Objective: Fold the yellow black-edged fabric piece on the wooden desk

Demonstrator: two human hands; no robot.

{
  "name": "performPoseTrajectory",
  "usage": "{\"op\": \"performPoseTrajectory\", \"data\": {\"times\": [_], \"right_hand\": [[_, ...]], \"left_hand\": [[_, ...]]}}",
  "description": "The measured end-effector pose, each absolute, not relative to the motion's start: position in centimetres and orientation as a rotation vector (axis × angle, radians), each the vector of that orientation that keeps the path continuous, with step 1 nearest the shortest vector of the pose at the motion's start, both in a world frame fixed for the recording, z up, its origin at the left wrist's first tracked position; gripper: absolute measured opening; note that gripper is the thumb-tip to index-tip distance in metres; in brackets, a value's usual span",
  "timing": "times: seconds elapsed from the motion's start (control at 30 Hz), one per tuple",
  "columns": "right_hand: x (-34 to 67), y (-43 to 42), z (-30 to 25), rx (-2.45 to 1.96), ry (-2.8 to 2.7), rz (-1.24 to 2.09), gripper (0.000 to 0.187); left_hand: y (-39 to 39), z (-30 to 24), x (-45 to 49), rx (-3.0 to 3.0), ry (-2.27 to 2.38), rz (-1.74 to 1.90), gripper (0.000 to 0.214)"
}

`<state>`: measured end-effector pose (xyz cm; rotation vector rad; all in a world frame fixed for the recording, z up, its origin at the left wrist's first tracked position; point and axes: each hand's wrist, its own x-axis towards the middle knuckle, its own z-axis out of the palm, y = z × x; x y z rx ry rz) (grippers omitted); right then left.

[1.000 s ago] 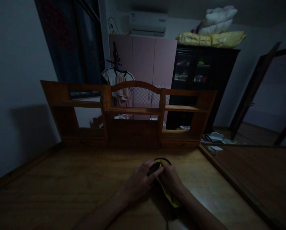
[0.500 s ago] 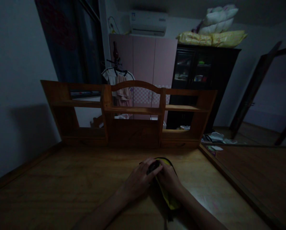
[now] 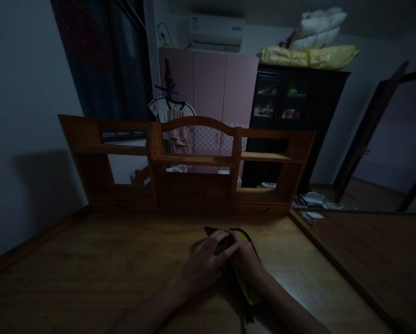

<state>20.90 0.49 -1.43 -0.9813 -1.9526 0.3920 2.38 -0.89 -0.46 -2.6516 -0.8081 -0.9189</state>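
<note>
My left hand (image 3: 204, 260) is closed around a dark, slightly shiny object (image 3: 222, 244), whose exact kind I cannot make out in the dim light. A dark pointed tip (image 3: 211, 230) sticks out beyond my left fingers. My right hand (image 3: 246, 260) grips a yellow-green pouch (image 3: 251, 294) with black edging, its fingers closed near the pouch's far end. Both hands meet over the wooden tabletop (image 3: 124, 264), their fingertips close together at the dark object. A short black strap (image 3: 250, 315) hangs from the pouch's near end. My hands hide much of both things.
A wooden shelf unit (image 3: 194, 161) with small drawers stands along the table's far edge. A wall (image 3: 37, 185) borders the left side, and a raised wooden rim (image 3: 336, 264) runs down the right. Pink cabinets (image 3: 208, 88) and a black cabinet (image 3: 298, 102) stand behind.
The dark pointed tip beyond my left fingers shows more now. My left hand has shifted very slightly right, while my right hand stays on the pouch.
</note>
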Motion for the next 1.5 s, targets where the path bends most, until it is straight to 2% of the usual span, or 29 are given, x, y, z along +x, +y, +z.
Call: {"op": "performPoseTrajectory", "data": {"times": [0.4,0.63,0.97,1.13,1.3,1.5], "right_hand": [[21.9,1.4,-2.8,-1.159,-2.079,0.198,0.031],[21.5,1.2,-1.5,-0.955,-1.897,0.485,0.026],[20.5,0.0,0.1,-0.818,-1.808,0.767,0.041],[20.4,0.4,-1.0,-0.835,-1.689,0.926,0.037],[20.1,1.6,-2.6,-0.907,-1.614,0.878,0.033],[20.3,1.5,-1.5,-0.870,-1.746,0.863,0.039]], "left_hand": [[-1.3,-0.4,2.3,-2.660,-0.830,-0.951,0.090],[-0.7,-0.6,1.8,-2.619,-0.828,-0.953,0.086],[-0.8,-0.2,1.5,-2.566,-0.711,-0.955,0.075],[-1.0,0.1,1.5,-2.504,-0.723,-0.977,0.075],[-1.1,0.1,1.6,-2.460,-0.776,-1.017,0.075],[-1.1,0.2,1.8,-2.451,-0.800,-1.071,0.074]]}}
